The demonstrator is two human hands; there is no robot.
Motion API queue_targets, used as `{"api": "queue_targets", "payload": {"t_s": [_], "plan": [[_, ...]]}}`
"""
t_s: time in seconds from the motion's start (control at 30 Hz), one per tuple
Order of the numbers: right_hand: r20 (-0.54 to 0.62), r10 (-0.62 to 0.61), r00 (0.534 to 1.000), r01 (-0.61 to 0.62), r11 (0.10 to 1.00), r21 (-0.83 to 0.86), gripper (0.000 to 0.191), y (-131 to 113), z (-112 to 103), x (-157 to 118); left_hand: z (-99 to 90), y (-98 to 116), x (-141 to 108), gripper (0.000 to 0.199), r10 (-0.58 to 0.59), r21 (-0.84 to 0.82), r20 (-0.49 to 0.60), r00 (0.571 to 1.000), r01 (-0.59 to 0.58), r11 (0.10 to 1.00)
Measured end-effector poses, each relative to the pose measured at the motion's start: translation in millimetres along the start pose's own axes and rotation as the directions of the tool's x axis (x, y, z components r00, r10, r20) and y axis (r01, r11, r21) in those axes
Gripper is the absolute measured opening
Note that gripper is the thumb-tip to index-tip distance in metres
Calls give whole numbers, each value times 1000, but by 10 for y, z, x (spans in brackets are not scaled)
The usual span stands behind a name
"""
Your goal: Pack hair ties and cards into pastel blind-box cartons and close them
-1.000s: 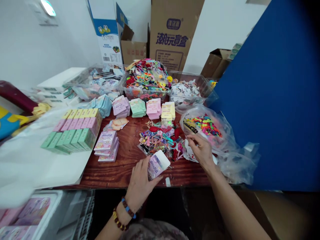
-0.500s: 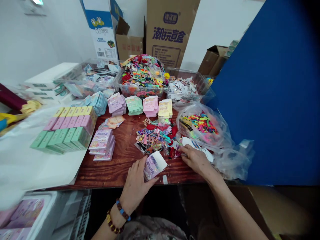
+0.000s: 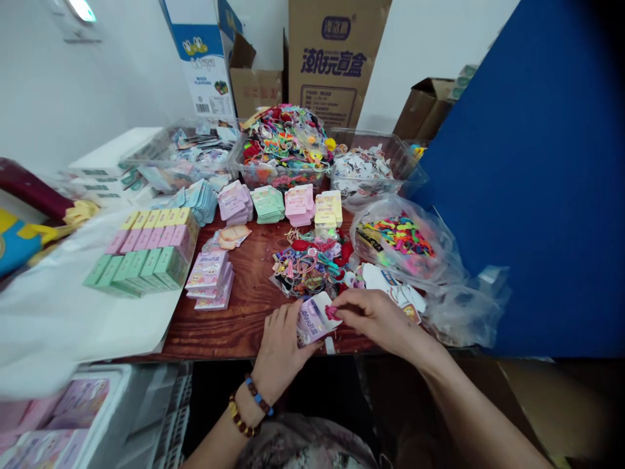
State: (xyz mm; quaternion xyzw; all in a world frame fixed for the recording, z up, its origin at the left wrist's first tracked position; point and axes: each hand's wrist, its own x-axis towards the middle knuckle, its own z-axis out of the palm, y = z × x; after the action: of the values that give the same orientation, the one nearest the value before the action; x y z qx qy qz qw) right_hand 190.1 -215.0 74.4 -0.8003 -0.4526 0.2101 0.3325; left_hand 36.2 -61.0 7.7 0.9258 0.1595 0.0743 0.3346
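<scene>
So we've got a purple box point(image 3: 311, 322), flap open, by the middle of the desk's front edge. Our left hand point(image 3: 282, 342) grips it, our right hand point(image 3: 378, 319) pinches a pink trinket point(image 3: 333, 312) at its mouth, so we'd call this one unfinished. Probably done: the purple stack point(image 3: 209, 277) to its left, plus box rows point(image 3: 141, 254) on a white sheet point(image 3: 117, 335) across the left edge. Likely left: the trinket heap point(image 3: 305, 267) mid-desk. The desk point(image 3: 254, 329) is reddish wood; clear tubs point(image 3: 283, 177) line its back edge, a blue panel point(image 3: 532, 195) flanks the right.
</scene>
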Motion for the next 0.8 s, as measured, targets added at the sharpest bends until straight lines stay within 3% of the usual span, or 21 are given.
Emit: {"api": "queue_targets", "payload": {"t_s": [0.13,0.23,0.4,0.5,0.57,0.67,0.8], "plan": [[66,95,993,-76,966,-246,17,-309,98,178,4,10,-18,73,44,-69,-42,998,-47,996],[125,24,992,-1,983,-181,25,-327,93,238,-2,-15,-24,72,28,-133,-86,996,-39,990],[-206,-70,976,60,997,-56,23,-201,145,48,-21,-17,-16,77,-118,-225,-165,979,79,971],[-341,-69,938,51,997,-63,21,-103,463,-125,-11,49,-5,79,-227,-259,-204,952,171,951],[-389,-38,921,41,999,-1,32,-30,734,-192,1,94,-11,73,-253,-287,-205,945,190,939],[-469,44,882,36,987,159,31,52,991,-198,-7,102,-63,68,-166,-403,-163,972,88,911],[-403,81,912,75,932,355,24,60,916,-133,-103,10,-160,50,-69,-610,-101,992,-7,792]]}}
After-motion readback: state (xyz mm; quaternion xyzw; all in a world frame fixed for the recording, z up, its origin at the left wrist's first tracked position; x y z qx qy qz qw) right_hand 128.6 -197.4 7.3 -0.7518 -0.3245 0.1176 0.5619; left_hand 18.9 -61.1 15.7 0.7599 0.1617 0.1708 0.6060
